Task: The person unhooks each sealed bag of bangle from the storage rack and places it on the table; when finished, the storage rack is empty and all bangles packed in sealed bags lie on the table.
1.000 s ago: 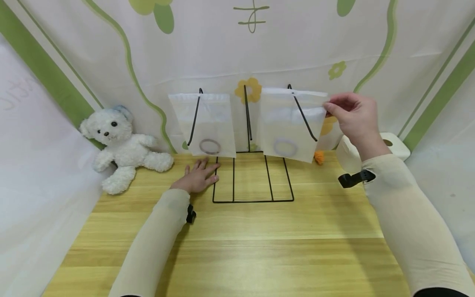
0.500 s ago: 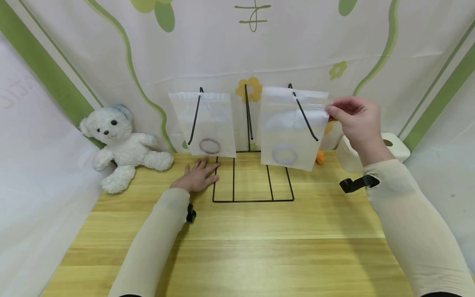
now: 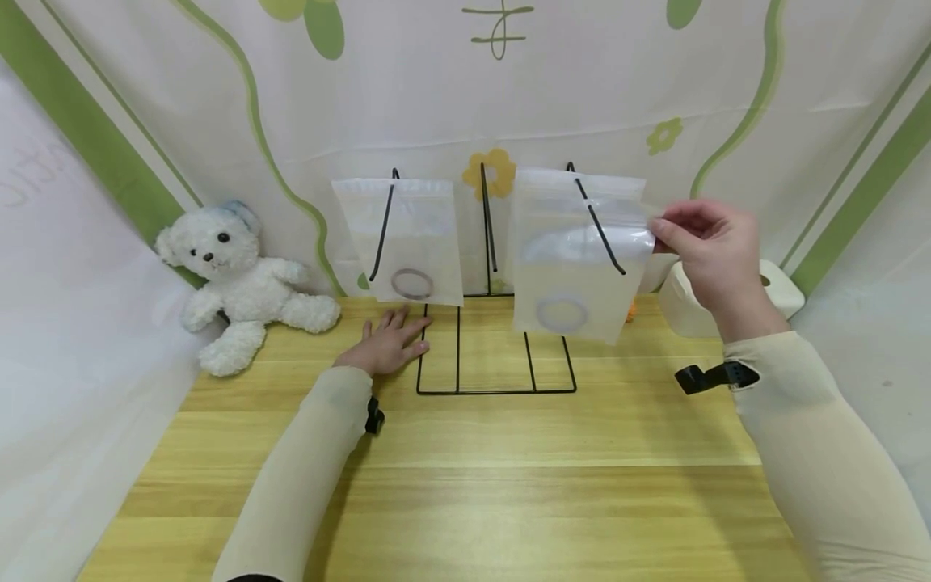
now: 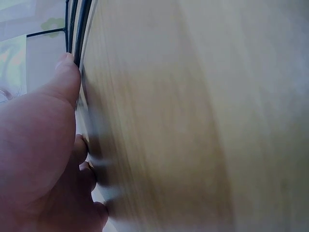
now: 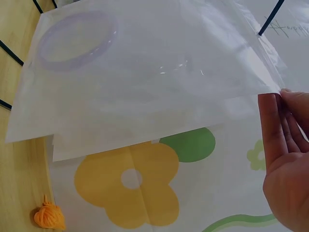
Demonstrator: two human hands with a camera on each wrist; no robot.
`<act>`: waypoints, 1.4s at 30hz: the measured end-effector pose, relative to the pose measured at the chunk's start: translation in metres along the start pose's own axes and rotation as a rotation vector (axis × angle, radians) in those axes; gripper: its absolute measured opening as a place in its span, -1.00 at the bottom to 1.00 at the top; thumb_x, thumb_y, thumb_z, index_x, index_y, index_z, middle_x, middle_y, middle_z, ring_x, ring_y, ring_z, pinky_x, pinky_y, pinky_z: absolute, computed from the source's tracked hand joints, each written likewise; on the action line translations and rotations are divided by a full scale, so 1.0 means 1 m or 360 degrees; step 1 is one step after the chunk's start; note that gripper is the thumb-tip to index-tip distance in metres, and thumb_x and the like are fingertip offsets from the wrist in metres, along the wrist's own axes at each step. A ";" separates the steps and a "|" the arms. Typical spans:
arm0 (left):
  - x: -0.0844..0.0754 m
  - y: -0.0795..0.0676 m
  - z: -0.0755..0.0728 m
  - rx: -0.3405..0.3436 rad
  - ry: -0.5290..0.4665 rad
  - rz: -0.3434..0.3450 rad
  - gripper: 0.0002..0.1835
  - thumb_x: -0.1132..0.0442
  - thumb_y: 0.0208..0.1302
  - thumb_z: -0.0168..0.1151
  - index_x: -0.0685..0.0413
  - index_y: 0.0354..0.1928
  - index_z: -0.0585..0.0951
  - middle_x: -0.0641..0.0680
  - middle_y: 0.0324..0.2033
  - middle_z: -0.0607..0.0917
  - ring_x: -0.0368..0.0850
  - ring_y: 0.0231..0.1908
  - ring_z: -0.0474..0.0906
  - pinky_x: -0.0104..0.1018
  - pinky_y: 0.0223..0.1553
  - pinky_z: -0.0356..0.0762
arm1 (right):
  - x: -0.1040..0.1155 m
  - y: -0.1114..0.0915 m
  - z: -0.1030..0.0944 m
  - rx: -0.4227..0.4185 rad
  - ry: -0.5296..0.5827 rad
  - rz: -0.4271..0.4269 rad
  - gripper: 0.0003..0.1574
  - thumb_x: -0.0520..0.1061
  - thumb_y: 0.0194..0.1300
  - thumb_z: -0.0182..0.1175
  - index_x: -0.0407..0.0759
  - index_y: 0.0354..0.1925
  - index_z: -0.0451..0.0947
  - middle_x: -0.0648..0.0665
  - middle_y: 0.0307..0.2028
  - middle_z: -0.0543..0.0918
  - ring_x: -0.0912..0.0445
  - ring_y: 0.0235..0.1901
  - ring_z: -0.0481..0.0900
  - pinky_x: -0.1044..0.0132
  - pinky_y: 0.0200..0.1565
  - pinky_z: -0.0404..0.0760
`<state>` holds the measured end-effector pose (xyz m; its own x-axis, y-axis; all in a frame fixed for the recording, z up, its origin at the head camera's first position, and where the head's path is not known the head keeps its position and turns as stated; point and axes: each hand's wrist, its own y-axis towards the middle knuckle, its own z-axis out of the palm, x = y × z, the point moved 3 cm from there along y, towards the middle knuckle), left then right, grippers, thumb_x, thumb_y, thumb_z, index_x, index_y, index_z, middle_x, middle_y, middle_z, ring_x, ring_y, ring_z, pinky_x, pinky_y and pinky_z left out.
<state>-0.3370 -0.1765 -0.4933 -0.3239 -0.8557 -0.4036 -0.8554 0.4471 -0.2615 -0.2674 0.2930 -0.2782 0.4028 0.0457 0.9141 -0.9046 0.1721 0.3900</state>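
Observation:
My right hand (image 3: 716, 255) pinches the right edge of a translucent zip bag (image 3: 545, 275) near its top. A pale lilac ring (image 5: 77, 41) like a bangle lies low inside the bag. Through the top of this bag passes the right hook (image 3: 600, 230) of a black wire rack (image 3: 497, 393). A second edge behind it in the right wrist view suggests another bag. On the left hook hangs a similar bag (image 3: 418, 230) with a brownish ring (image 3: 411, 284). My left hand (image 3: 381, 346) rests on the table, fingers spread, at the left side of the rack's base.
A white teddy bear (image 3: 236, 295) sits at the back left. Behind my right hand stands a white tissue box (image 3: 680, 303). A small orange object (image 5: 49, 215) lies by the printed cloth backdrop. The rack's middle hook (image 3: 488, 218) carries no bag. The table (image 3: 480, 477) is wooden.
My right hand has moved slightly right and down, toward me. The pinched bag has come forward along the right hook and sits lower. My left hand has stayed put.

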 end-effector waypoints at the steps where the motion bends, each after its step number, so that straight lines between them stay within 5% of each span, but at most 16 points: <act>1: 0.000 0.000 0.000 0.0002 0.0003 -0.0002 -0.25 -0.37 0.66 -0.11 -0.42 0.75 0.10 0.20 0.77 -0.21 0.34 0.74 -0.41 0.57 0.58 -0.50 | 0.000 -0.002 -0.001 0.0004 -0.0015 0.0000 -0.83 -0.39 0.22 0.56 -0.39 -0.22 0.77 -0.06 -0.41 0.83 0.16 -0.48 0.78 0.40 -0.31 0.79; 32: -0.006 -0.004 -0.003 0.0024 -0.0022 -0.0021 -0.28 -0.31 0.70 -0.12 -0.39 0.75 0.10 0.17 0.77 -0.24 0.31 0.74 -0.47 0.56 0.58 -0.54 | 0.012 -0.050 -0.016 0.0060 -0.0014 -0.0183 -0.88 -0.54 0.23 0.45 -0.53 -0.23 0.72 -0.09 -0.43 0.81 0.17 -0.51 0.75 0.45 -0.36 0.76; 42: -0.006 -0.004 -0.002 0.0029 -0.0020 -0.0014 -0.28 -0.31 0.70 -0.13 -0.39 0.76 0.08 0.18 0.77 -0.24 0.29 0.74 -0.49 0.55 0.58 -0.55 | 0.014 -0.060 -0.021 0.0023 -0.0072 -0.0124 -0.85 -0.50 0.24 0.47 -0.52 -0.20 0.73 -0.09 -0.39 0.83 0.16 -0.50 0.78 0.43 -0.33 0.77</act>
<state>-0.3322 -0.1737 -0.4875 -0.3109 -0.8564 -0.4122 -0.8506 0.4442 -0.2813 -0.2044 0.3036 -0.2913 0.4657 -0.0121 0.8848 -0.8728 0.1588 0.4616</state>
